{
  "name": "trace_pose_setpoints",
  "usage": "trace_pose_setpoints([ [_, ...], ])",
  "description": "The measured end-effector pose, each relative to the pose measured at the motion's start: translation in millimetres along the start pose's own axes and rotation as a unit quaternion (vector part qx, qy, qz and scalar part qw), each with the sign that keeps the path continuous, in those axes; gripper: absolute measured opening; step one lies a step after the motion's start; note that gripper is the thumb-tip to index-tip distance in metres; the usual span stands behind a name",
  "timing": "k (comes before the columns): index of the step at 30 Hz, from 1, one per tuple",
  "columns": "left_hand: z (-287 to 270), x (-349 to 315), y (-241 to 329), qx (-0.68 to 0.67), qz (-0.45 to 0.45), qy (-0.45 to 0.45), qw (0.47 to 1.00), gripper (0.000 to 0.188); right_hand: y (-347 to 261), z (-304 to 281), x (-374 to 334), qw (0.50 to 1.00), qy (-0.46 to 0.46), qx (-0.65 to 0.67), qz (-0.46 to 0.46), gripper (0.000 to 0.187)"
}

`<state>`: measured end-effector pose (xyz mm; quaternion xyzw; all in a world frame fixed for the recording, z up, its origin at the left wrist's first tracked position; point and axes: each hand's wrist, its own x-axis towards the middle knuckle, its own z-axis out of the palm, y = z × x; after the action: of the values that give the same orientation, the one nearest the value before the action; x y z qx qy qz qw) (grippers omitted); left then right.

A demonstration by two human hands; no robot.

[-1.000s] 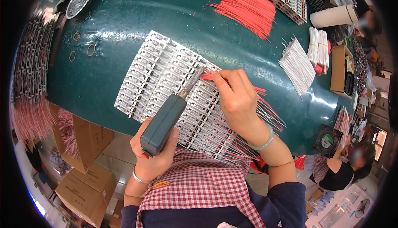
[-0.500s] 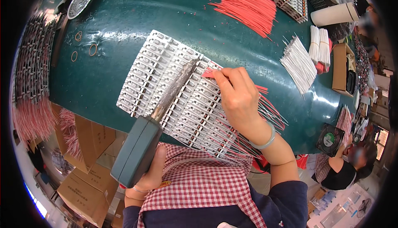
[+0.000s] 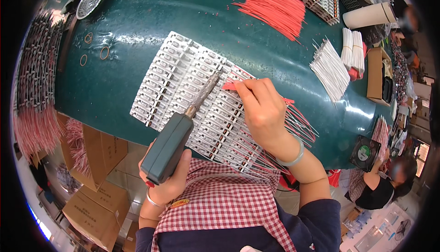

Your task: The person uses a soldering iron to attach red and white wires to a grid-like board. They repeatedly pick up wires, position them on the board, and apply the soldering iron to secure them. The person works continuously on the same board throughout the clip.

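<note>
Gripping a dark green soldering gun [image 3: 167, 147] in the left hand [image 3: 173, 183], angling its metal tip [image 3: 212, 82] over a white panel of small modules [image 3: 183, 80] on the green table [image 3: 114, 94]. Pinching thin red wires [image 3: 228, 85] in the right hand [image 3: 263, 109], holding them near the tip over the panel.

Matt plastic tool body [image 3: 167, 147], rough metal tip [image 3: 204, 95], glossy smooth green tabletop [image 3: 133, 4]

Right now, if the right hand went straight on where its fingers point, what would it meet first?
Beyond the red wires it pinches, the right hand would probably meet the metal shaft of the tool in the left hand. Depth is unclear: it might touch the white panel below instead.
</note>
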<state>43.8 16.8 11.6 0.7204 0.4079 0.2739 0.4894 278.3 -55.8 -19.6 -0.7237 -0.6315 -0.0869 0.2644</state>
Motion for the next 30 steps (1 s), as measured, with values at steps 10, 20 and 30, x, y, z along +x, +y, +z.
trace_pose_setpoints([
  [10,7,9,2,0.016,0.016,-0.034,0.999,0.020,-2,0,2,1.000,-0.011,-0.013,-0.007,0.033],
  [20,10,12,2,0.022,0.022,-0.048,0.998,0.017,-5,-1,4,1.000,-0.023,-0.021,-0.002,0.032],
  [30,2,-3,-5,0.009,-0.017,-0.012,1.000,0.023,-6,-2,5,0.999,-0.027,-0.023,0.001,0.031],
])
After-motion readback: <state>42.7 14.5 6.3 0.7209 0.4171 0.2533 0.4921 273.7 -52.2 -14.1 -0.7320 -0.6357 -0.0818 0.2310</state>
